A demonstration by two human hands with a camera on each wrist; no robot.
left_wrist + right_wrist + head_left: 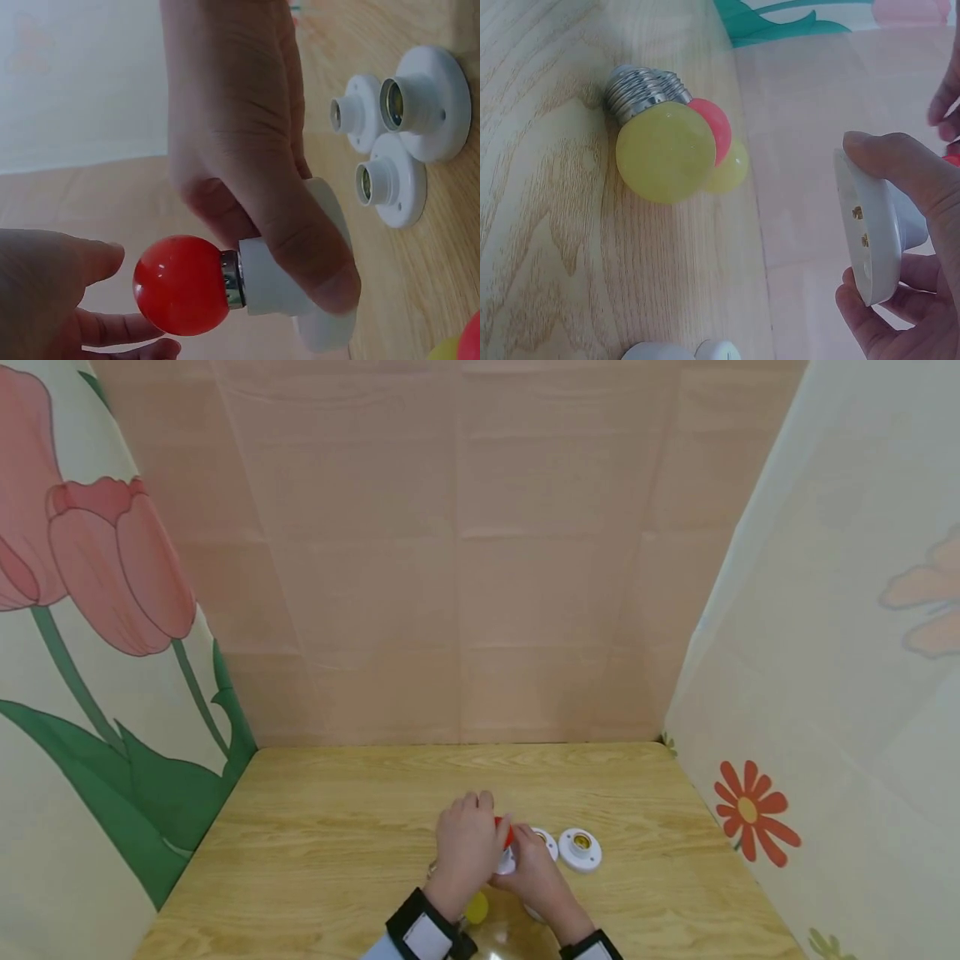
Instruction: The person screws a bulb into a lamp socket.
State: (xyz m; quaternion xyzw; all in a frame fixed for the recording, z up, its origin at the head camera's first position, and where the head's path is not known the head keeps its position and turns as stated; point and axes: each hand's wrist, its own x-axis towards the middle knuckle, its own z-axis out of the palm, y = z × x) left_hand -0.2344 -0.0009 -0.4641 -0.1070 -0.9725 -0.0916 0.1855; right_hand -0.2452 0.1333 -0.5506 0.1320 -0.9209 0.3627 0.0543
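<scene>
In the left wrist view, a red light bulb [180, 285] has its metal screw base partly in the collar of a white lamp holder [262, 281]. My right hand [536, 877] grips this holder, thumb on one side and fingers on the other; its flat underside with brass contacts shows in the right wrist view. Around the bulb's round end is my left hand [467, 839], fingers spread and fairly straight. One of its fingertips overlaps the bulb's edge, while the thumb [101, 261] stands slightly apart from the glass.
Beyond my right hand, white lamp holders [580, 850] [427, 103] stand on the wooden table [337, 835], sockets up. Near my left forearm lie a yellow bulb [666, 154], a red bulb [714, 127] and another yellow bulb [733, 169]. Printed cloth hangs on both sides.
</scene>
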